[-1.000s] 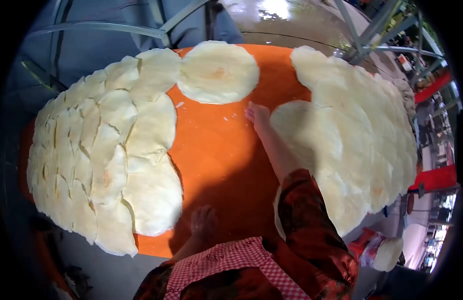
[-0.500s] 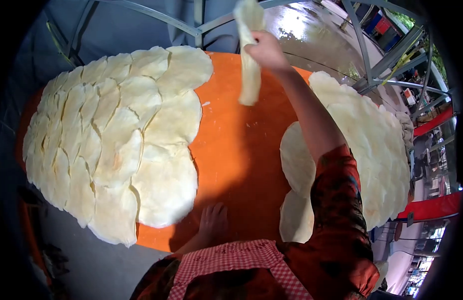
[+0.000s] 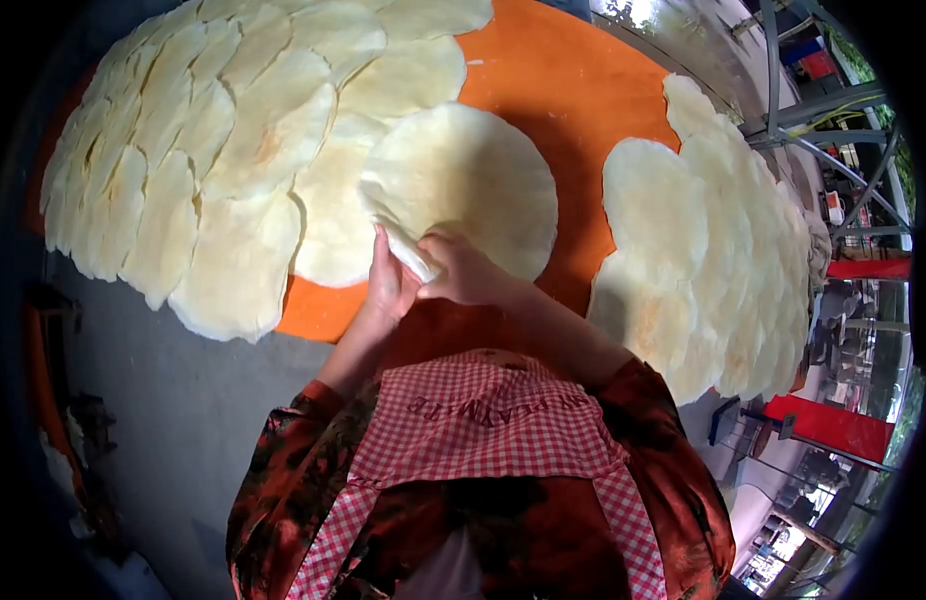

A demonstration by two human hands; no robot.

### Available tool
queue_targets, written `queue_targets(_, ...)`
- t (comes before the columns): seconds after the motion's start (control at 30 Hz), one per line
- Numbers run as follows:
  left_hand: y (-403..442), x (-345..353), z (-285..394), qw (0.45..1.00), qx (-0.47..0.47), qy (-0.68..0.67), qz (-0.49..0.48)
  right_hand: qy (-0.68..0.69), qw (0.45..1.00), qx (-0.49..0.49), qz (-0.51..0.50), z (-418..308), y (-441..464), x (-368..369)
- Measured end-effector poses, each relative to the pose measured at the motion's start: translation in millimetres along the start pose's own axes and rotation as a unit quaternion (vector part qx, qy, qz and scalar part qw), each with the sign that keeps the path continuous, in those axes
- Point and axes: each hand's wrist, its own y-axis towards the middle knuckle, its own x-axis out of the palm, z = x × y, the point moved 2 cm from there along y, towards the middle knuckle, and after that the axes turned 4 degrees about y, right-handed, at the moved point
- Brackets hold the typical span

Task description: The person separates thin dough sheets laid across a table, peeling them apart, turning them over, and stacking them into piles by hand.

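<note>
A round, pale dough sheet (image 3: 473, 180) lies across the orange table surface (image 3: 573, 80) and partly over the sheets at its left. Its near-left edge is bunched between my two hands. My left hand (image 3: 388, 275) holds the folded edge from the left, fingers pointing up. From the right, my right hand (image 3: 463, 268) is closed round the same edge, close beside the left one. Overlapping pale sheets (image 3: 258, 130) cover the left part of the table. More of them (image 3: 658, 210) overlap on the right side.
Metal frame bars (image 3: 833, 105) stand beyond the table at the upper right. A red panel (image 3: 833, 425) is past the right edge. Grey floor (image 3: 233, 420) shows at the lower left, with a dark stand (image 3: 68, 420) at the far left.
The sheet that hung crumpled from my right hand over the far side is now spread near me. My left hand has left the table surface and taken hold of its edge. The view has shifted.
</note>
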Motion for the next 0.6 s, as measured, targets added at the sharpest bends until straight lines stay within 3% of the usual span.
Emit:
queue_targets(0.07, -2, 0, 1, 1.000, -0.010, 0.023, -0.004, 0.042, 0.998, -0.024, 0.032, 15, -7, 1)
queue_targets(0.17, -2, 1, 3, 0.999, -0.027, 0.021, -0.021, 0.146, 0.985, 0.073, 0.047, 29, -15, 1)
queue_targets(0.27, 0, 0, 2, 0.998, -0.039, 0.046, -0.014, 0.180, 0.977, 0.107, 0.037, 23, -16, 0)
queue_targets(0.37, 1, 3, 2, 0.997, -0.045, 0.068, 0.007, -0.009, 0.998, 0.032, 0.050, 22, -13, 15)
queue_targets(0.47, 2, 7, 3, 0.994, -0.048, 0.097, 0.037, -0.039, 0.992, -0.036, 0.117, 18, -15, 22)
queue_targets(0.6, 3, 7, 2, 0.994, -0.051, 0.081, 0.049, 0.047, 0.994, 0.044, 0.091, 25, -15, 15)
